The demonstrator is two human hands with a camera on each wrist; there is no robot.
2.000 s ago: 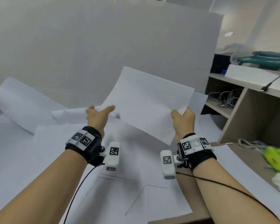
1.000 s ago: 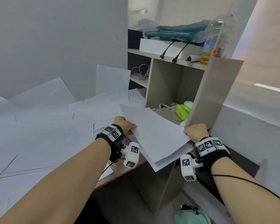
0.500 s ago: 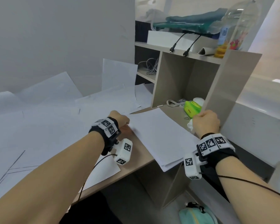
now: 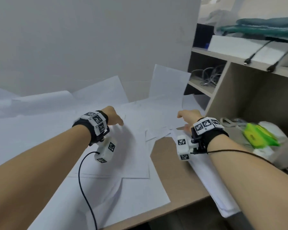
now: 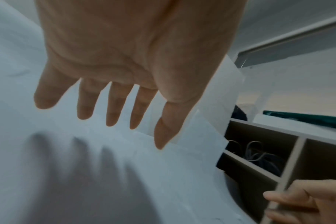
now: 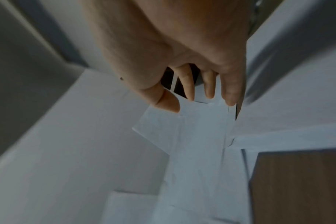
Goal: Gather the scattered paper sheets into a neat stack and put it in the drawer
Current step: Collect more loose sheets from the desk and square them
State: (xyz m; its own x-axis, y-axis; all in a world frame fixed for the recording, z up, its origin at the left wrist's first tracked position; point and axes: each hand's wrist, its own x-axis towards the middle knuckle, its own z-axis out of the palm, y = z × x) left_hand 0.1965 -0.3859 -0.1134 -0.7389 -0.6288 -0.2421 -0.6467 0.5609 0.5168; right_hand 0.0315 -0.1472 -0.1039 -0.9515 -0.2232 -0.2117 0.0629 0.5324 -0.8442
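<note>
Left hand: my left hand (image 4: 112, 117) is out over the loose white paper sheets (image 4: 130, 146) on the desk, palm down. The left wrist view shows its fingers (image 5: 113, 109) straight and spread, holding nothing, their shadow falling on the paper below; I cannot tell whether the tips touch the sheets.

Right hand: my right hand (image 4: 189, 117) reaches toward the far sheets near the shelf unit. In the right wrist view the fingers (image 6: 209, 86) hang fairly straight, tips at the edge of a white sheet (image 6: 184, 128); they are relaxed with nothing gripped, and I cannot say whether they touch it.

Gathered pile: a small stack of white paper sheets (image 4: 211, 185) lies on the right part of the desk under my right forearm, its near end hanging past the desk edge.

Scattered sheets: the rest lie overlapping across the desk, several propped against the grey back wall (image 4: 90, 39), and one white sheet (image 4: 168, 85) stands leaning beside the shelf unit.

Desk: a brown wooden desk top (image 4: 171, 178) shows bare between the loose sheets and the pile.

Shelf unit: a beige wooden open shelf unit (image 4: 239, 100) stands at the right, with a tangle of grey cables (image 4: 209, 75) in one compartment and a bright green plastic object (image 4: 258, 136) in the lower one.

Drawer: I see none in these views.
</note>
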